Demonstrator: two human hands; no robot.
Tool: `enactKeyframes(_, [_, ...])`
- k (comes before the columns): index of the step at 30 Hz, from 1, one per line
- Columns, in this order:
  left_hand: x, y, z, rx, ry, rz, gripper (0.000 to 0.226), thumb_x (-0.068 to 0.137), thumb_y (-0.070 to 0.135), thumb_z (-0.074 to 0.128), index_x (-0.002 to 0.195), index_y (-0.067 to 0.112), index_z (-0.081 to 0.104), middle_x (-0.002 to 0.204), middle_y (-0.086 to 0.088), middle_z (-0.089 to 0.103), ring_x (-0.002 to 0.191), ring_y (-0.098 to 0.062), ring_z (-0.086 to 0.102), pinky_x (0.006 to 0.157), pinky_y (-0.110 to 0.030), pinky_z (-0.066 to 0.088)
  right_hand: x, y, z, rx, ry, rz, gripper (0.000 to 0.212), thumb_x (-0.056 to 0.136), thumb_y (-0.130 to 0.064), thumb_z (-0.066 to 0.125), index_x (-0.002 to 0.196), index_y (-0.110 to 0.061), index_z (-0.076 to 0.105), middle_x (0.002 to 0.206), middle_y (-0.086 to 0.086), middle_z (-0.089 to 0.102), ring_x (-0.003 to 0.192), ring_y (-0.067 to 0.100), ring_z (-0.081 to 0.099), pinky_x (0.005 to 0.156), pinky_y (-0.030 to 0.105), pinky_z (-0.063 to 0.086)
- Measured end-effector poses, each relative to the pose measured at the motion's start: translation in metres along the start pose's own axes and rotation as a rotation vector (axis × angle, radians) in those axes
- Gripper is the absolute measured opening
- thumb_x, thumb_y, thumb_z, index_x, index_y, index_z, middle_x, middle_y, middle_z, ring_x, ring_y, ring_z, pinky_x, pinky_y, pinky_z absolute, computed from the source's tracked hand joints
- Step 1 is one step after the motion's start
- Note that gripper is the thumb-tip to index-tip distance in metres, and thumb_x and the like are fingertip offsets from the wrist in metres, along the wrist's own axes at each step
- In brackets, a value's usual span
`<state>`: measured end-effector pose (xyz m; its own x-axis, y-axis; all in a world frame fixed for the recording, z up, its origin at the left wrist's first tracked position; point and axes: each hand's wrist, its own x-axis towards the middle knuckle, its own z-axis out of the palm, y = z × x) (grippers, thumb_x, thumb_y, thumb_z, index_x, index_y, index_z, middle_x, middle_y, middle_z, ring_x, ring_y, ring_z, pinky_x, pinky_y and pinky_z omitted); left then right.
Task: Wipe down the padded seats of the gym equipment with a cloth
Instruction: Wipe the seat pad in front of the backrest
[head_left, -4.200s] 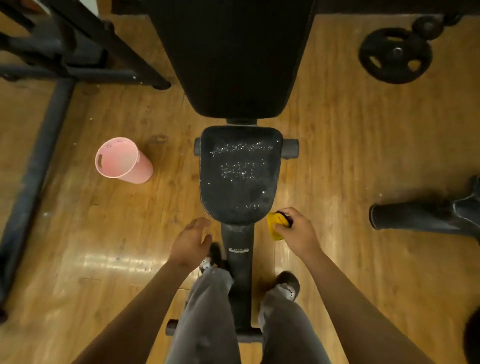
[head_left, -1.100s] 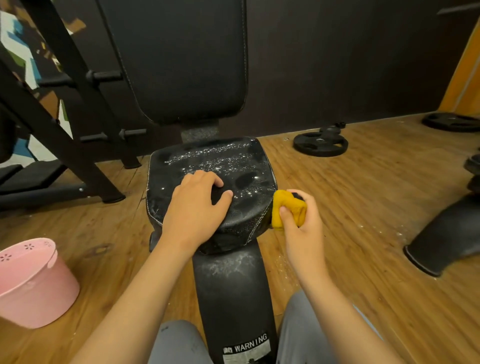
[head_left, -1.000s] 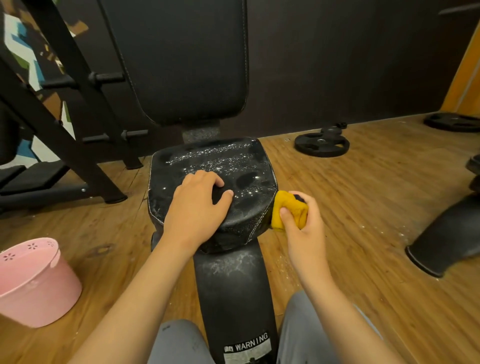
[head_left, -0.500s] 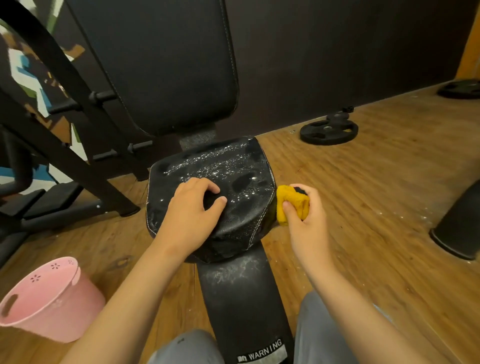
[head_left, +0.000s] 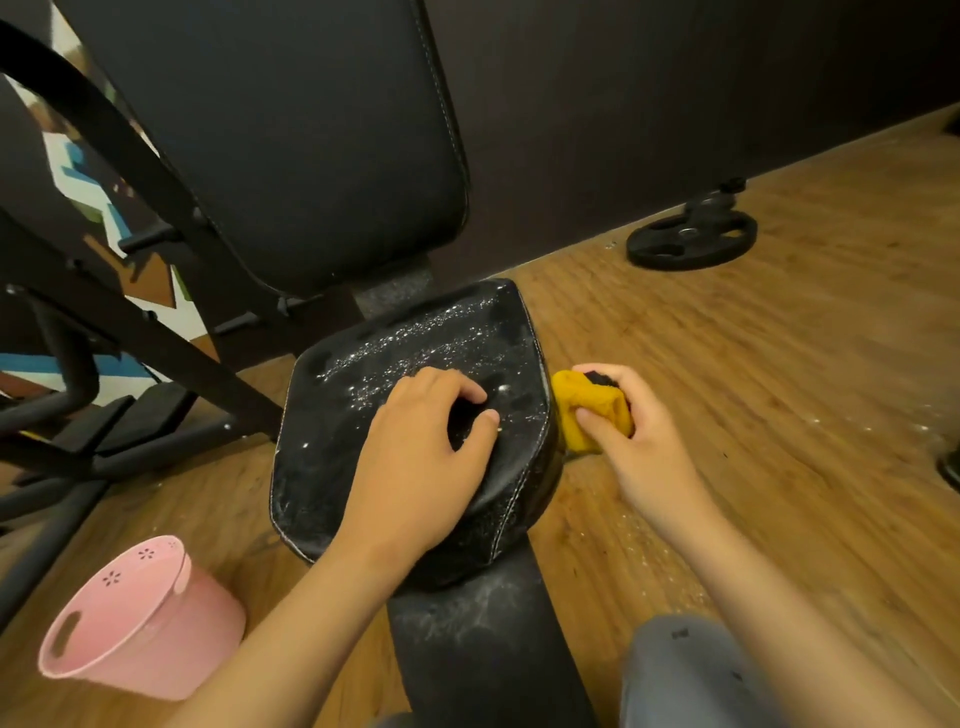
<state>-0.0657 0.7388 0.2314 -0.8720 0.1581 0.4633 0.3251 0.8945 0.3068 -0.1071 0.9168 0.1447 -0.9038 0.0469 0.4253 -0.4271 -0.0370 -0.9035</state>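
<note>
Yellow cloth (head_left: 567, 404) in right hand's (head_left: 644, 457) grip, beside seat (head_left: 322, 467).

Your cloth (head_left: 567, 399) was yellow. The seat (head_left: 332, 441) was black with white specks. The bucket (head_left: 202, 629) was pink with little flower holes. The floor (head_left: 727, 364) was brown wood.

Wood-plank floor (head_left: 779, 389) meets a dark wall (head_left: 675, 104) at twelve o'clock; a black weight plate (head_left: 691, 247) lies at two o'clock, a metal frame (head_left: 130, 319) at nine, a pink bucket (head_left: 156, 639) at seven.
</note>
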Motion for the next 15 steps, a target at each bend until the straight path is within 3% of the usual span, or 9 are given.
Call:
enactKeyframes(2, [0.001,0.001,0.000,0.008,-0.002,-0.005,0.015,0.089,0.037,0.054,0.101,0.030,0.059,0.100,0.018,0.055,0.102,-0.002,0.046,0.092,-0.024,0.038,0.009,0.003,0.001,0.003,-0.007,-0.010,0.030,0.091,-0.005,0.057,0.114,-0.024,0.058,0.103,-0.018,0.063,0.097,0.000,0.060,0.083,0.020,0.050])
enactKeyframes(5, [0.001,0.003,-0.001,0.024,-0.007,-0.010,0.016,0.089,0.038,0.053,0.101,0.030,0.059,0.100,0.017,0.055,0.103,-0.003,0.047,0.090,-0.022,0.037,0.043,0.006,0.013,-0.043,0.037,-0.015,0.029,0.090,-0.002,0.055,0.114,-0.019,0.056,0.103,-0.011,0.061,0.093,-0.005,0.057,0.080,0.009,0.044])
enactKeyframes(9, [0.000,0.003,-0.002,0.016,-0.013,-0.021,0.012,0.090,0.034,0.056,0.101,0.030,0.059,0.100,0.018,0.056,0.103,-0.003,0.048,0.091,-0.024,0.038,0.084,0.008,0.021,-0.095,0.050,0.018,0.026,0.092,-0.004,0.053,0.111,-0.021,0.055,0.102,-0.007,0.059,0.095,0.008,0.056,0.077,0.013,0.045])
enactKeyframes(12, [-0.001,0.004,-0.003,0.015,-0.014,-0.028,0.013,0.090,0.035,0.055,0.102,0.031,0.059,0.101,0.019,0.055,0.104,-0.001,0.047,0.092,-0.023,0.038,0.069,0.007,0.011,-0.096,0.000,-0.010,0.025,0.093,-0.006,0.056,0.116,-0.016,0.057,0.106,-0.007,0.061,0.093,-0.001,0.057,0.075,0.004,0.042])
enactKeyframes(15, [-0.001,0.005,-0.002,0.019,-0.020,-0.035,0.013,0.090,0.036,0.055,0.101,0.031,0.059,0.101,0.019,0.055,0.103,-0.002,0.048,0.090,-0.023,0.038,0.049,0.008,-0.005,-0.040,-0.083,-0.063,0.024,0.091,-0.005,0.059,0.114,-0.013,0.060,0.106,-0.007,0.064,0.090,-0.007,0.058,0.076,0.005,0.042])
